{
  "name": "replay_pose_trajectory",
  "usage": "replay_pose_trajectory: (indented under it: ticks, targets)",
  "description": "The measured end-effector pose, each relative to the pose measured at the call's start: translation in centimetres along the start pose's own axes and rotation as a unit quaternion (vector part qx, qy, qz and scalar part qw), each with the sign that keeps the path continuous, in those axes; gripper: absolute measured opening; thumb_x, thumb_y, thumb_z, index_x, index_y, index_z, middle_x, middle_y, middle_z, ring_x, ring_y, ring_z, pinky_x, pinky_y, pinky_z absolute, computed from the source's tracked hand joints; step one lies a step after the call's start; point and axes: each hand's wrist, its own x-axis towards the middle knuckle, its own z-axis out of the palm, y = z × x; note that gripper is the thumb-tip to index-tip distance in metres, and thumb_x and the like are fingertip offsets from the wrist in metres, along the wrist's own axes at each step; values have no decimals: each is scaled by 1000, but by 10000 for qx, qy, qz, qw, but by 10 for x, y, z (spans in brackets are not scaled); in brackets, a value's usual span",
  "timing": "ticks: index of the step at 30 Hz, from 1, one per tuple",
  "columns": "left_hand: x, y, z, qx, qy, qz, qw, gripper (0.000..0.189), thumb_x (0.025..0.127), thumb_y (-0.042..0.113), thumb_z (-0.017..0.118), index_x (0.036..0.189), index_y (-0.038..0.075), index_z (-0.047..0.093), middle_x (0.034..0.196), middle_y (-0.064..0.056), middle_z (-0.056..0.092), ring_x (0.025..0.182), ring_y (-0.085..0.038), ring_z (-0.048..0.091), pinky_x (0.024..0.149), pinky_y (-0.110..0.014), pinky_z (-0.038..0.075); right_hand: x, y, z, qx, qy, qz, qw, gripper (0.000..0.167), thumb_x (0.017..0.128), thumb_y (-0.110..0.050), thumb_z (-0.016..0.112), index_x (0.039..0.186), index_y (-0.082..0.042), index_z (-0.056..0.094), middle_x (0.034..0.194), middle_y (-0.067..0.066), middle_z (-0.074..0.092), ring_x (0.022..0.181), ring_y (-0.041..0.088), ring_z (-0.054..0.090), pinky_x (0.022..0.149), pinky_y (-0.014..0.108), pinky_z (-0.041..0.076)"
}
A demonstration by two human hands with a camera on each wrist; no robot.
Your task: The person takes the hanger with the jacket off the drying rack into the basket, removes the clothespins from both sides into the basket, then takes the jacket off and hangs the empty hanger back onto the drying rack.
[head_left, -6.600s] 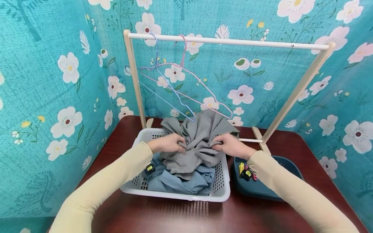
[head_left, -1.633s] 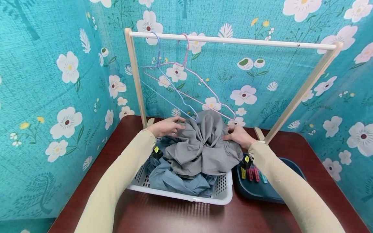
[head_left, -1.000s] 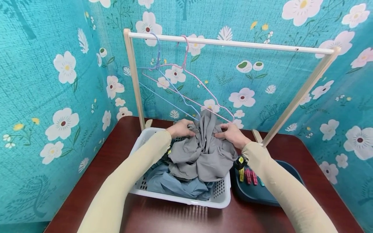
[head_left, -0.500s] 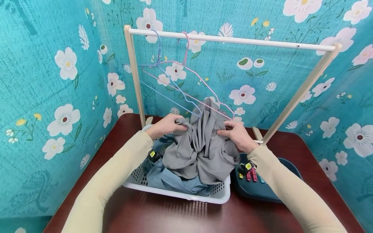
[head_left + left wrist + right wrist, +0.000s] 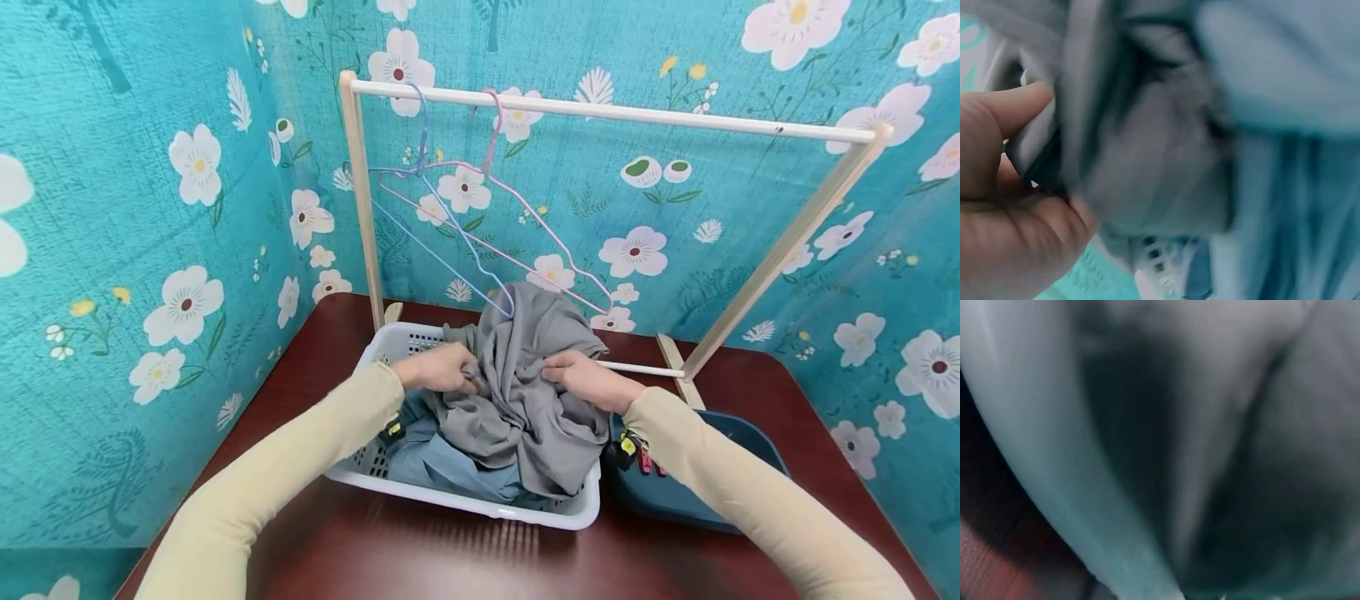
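A crumpled grey garment [image 5: 540, 321] lies heaped over a white plastic basket [image 5: 457, 502], its folds falling toward the front right corner. My left hand [image 5: 442, 368] pinches a fold of it on the left side; the left wrist view shows the thumb [image 5: 1019, 109] pressed against the grey cloth. On the other side my right hand [image 5: 588, 381] grips the garment with its fingertips. Grey folds fill the right wrist view, and that hand is out of sight there. Beneath the garment, blue-grey cloth [image 5: 442, 467] sits in the basket.
Behind the basket stands a wooden rack with a white rail [image 5: 622, 111]. A blue hanger [image 5: 468, 246] and a pink hanger [image 5: 551, 237] hang from it, the blue one's end overlapping the garment. To the right, a dark blue tray [image 5: 693, 507] holds red clothespins [image 5: 647, 461], partly behind my wrist.
Over the last half second both hands have come down and nearer with the garment. Its gathered, raised pleats have slumped, and its top now leans to the right.
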Motion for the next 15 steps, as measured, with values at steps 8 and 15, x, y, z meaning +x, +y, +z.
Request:
replay_pose_trajectory:
  ticks: [8,15]
  targets:
    - [9,0,8,560,-813,-352,9945,25,93,9,57,69,7,50,61,-1,45,54,-14,42,56,-26,37,7,5,2,-1148,-710,-30,9908,27,102,-11,36,86,-5,56,82,10,49,75,22,46,71,36,37]
    - [-6,12,-36,-8,-460,-851,9953,38,97,34,54,128,13,52,116,-9,54,93,-24,56,80,-43,47,0,-3,-11,-2648,-81,-863,9604,12,98,-14,51,99,-6,60,87,4,56,70,14,51,67,32,41]
